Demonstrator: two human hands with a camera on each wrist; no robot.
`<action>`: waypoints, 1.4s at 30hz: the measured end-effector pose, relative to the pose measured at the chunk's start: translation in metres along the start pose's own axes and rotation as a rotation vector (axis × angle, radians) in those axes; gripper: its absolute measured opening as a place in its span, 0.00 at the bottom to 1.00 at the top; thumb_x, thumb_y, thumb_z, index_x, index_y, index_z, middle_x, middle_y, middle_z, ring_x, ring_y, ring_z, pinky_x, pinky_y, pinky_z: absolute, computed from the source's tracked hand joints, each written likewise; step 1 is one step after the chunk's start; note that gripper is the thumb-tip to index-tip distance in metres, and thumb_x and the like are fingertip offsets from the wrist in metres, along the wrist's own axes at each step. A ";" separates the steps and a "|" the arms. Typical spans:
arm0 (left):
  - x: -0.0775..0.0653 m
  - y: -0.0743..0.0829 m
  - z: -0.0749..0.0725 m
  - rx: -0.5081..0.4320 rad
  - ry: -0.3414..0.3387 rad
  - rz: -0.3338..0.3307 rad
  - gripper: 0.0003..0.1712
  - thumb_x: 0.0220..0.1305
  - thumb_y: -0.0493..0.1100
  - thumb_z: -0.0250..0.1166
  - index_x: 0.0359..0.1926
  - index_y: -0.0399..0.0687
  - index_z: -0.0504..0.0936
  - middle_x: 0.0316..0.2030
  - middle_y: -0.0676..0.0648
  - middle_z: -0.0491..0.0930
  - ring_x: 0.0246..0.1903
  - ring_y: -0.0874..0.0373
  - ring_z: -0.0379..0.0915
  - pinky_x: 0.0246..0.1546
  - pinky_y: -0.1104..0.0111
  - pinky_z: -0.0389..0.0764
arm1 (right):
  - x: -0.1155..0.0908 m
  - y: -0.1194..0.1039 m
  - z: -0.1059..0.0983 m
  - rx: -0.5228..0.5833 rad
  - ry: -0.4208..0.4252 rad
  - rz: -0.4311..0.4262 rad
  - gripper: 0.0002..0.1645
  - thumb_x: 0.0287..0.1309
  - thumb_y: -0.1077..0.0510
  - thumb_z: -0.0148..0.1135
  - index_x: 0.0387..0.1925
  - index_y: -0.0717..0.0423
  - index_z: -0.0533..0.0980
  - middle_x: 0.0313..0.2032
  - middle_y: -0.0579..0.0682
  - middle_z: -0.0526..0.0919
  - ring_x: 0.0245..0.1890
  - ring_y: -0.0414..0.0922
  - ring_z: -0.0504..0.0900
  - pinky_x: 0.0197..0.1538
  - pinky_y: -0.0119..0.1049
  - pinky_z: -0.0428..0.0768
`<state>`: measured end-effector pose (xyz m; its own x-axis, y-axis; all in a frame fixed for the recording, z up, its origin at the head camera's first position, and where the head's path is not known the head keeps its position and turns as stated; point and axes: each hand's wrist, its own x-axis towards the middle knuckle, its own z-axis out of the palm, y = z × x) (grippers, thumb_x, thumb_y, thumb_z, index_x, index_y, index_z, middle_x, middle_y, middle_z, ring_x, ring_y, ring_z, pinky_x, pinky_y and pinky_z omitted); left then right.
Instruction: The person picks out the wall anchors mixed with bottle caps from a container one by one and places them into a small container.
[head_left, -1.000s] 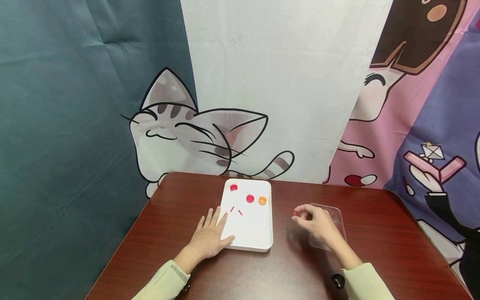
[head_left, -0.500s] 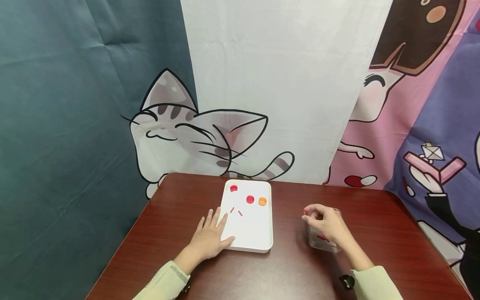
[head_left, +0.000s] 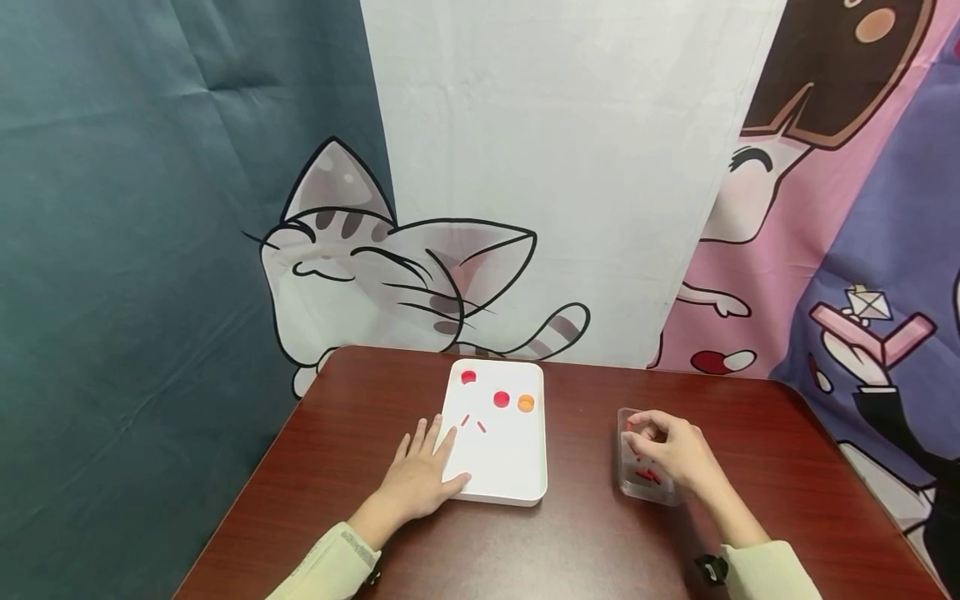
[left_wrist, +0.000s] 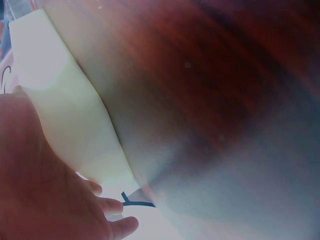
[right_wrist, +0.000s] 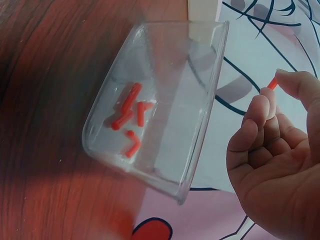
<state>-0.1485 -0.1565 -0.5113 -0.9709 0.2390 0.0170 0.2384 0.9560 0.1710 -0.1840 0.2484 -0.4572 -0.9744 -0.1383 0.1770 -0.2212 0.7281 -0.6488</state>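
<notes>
My left hand (head_left: 416,479) lies with fingers spread on the left edge of a white tray (head_left: 498,467). Two short red sticks (head_left: 482,427) lie in the tray, along with two red round pieces (head_left: 501,399) and an orange one (head_left: 526,403). My right hand (head_left: 675,446) is over a clear plastic box (head_left: 626,475) right of the tray. Between thumb and fingertip it pinches a small red stick (right_wrist: 272,83), mostly hidden. Several red sticks (right_wrist: 131,97) lie loose on the box floor, as the right wrist view shows.
The brown wooden table (head_left: 570,542) carries both containers, with bare wood between them. Its far edge meets a printed cloth backdrop (head_left: 570,167) with a cartoon cat. Another curtain (head_left: 127,250) hangs at the left.
My right hand has moved right, away from the tray, to above the clear box, still pinching the red stick. More of the box and its sticks now shows. The left hand stays put.
</notes>
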 end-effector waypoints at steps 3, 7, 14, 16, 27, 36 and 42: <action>0.000 0.000 0.000 0.005 0.000 0.000 0.47 0.60 0.73 0.45 0.72 0.53 0.52 0.73 0.42 0.41 0.71 0.41 0.36 0.66 0.45 0.46 | -0.001 0.004 -0.002 0.002 0.000 0.006 0.16 0.51 0.48 0.68 0.40 0.49 0.79 0.21 0.44 0.75 0.19 0.36 0.68 0.20 0.30 0.66; 0.000 -0.001 0.001 0.009 0.004 0.002 0.47 0.60 0.73 0.45 0.72 0.53 0.52 0.73 0.43 0.41 0.71 0.41 0.36 0.66 0.45 0.46 | -0.002 0.008 -0.004 -0.014 0.012 -0.008 0.17 0.50 0.48 0.69 0.41 0.50 0.80 0.21 0.43 0.75 0.19 0.35 0.68 0.21 0.29 0.65; 0.001 -0.001 0.001 0.003 0.001 0.001 0.47 0.60 0.73 0.45 0.72 0.53 0.52 0.73 0.43 0.40 0.71 0.41 0.36 0.65 0.44 0.46 | -0.004 0.015 -0.007 -0.014 0.001 -0.011 0.16 0.52 0.50 0.68 0.41 0.52 0.80 0.23 0.44 0.74 0.21 0.34 0.68 0.22 0.29 0.65; 0.001 -0.001 0.002 0.006 0.000 -0.001 0.47 0.60 0.73 0.45 0.72 0.53 0.51 0.73 0.43 0.41 0.71 0.42 0.36 0.65 0.45 0.46 | -0.004 0.016 -0.007 -0.016 0.003 -0.010 0.15 0.51 0.51 0.68 0.40 0.51 0.80 0.23 0.44 0.75 0.22 0.34 0.68 0.23 0.28 0.66; 0.001 -0.002 0.001 0.019 0.005 0.007 0.48 0.59 0.75 0.44 0.72 0.53 0.52 0.73 0.42 0.42 0.71 0.41 0.37 0.65 0.44 0.48 | -0.003 0.026 -0.002 -0.021 0.014 0.009 0.14 0.50 0.51 0.69 0.39 0.51 0.80 0.24 0.43 0.76 0.23 0.34 0.69 0.25 0.28 0.67; 0.001 -0.002 0.001 0.017 0.004 0.006 0.48 0.59 0.75 0.43 0.72 0.53 0.52 0.73 0.42 0.42 0.71 0.41 0.37 0.65 0.44 0.48 | 0.000 0.031 -0.001 -0.016 -0.001 0.001 0.16 0.50 0.52 0.69 0.41 0.53 0.80 0.22 0.42 0.76 0.23 0.33 0.70 0.26 0.28 0.67; 0.001 -0.001 -0.001 0.005 -0.008 0.001 0.47 0.60 0.74 0.45 0.72 0.53 0.52 0.73 0.42 0.41 0.71 0.41 0.36 0.65 0.44 0.47 | -0.001 0.033 -0.002 -0.013 -0.014 0.015 0.17 0.52 0.51 0.67 0.43 0.54 0.79 0.23 0.44 0.76 0.22 0.34 0.69 0.25 0.29 0.66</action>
<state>-0.1499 -0.1570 -0.5103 -0.9705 0.2411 0.0088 0.2392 0.9567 0.1657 -0.1903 0.2734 -0.4774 -0.9781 -0.1367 0.1570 -0.2062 0.7391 -0.6413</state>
